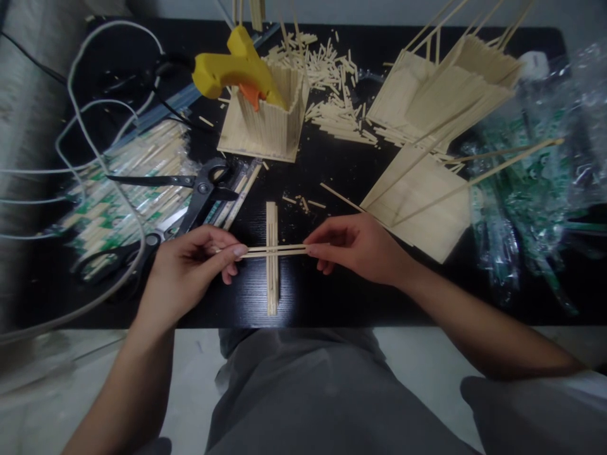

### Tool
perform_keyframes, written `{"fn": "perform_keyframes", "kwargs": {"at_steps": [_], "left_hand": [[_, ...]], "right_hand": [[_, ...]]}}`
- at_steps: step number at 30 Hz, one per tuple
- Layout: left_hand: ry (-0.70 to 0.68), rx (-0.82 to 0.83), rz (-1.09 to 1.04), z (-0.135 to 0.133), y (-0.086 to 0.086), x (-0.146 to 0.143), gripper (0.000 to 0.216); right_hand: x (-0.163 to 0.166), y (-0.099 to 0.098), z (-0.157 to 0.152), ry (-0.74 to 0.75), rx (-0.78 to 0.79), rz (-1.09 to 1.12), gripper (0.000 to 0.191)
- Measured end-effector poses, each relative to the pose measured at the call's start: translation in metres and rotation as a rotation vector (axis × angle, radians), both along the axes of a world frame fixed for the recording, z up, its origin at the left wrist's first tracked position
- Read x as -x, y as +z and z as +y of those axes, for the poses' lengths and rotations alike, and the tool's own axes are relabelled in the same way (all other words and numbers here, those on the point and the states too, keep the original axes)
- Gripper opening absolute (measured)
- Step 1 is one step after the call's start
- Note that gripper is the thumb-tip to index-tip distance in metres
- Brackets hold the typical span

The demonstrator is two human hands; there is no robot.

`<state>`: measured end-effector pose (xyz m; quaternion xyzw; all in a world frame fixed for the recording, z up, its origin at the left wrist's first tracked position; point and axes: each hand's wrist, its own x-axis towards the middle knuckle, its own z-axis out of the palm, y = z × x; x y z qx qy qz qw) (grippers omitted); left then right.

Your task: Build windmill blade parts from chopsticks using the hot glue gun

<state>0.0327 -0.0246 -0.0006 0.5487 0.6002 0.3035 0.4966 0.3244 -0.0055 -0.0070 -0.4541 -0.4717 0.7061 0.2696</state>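
Two thin wooden sticks (258, 252) lie side by side between my hands, running left to right. My left hand (196, 259) pinches their left ends between thumb and fingers. The right ends are pinched in my right hand (353, 246). Beneath them, crossing at a right angle, a narrow bundle of wooden sticks (272, 291) points toward me on the black table. Whether the held sticks touch the bundle I cannot tell.
Pliers (203, 188) and black-handled scissors (114, 253) lie left, near wrapped sticks (156, 151) and a white cable (71, 76). A yellow glue gun (237, 66) rests on a stick-walled box (265, 126). Cut pieces (332, 76), flat stick panels (427, 196) and plastic wrappers (526, 164) lie behind and right.
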Motion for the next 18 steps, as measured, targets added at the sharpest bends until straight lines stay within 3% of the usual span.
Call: {"fn": "perform_keyframes", "kwargs": {"at_steps": [18], "left_hand": [[-0.025, 0.127, -0.069, 0.0034, 0.0086, 0.0052, 0.039]], "right_hand": [[0.0006, 0.0016, -0.0024, -0.015, -0.003, 0.018, 0.033]]}}
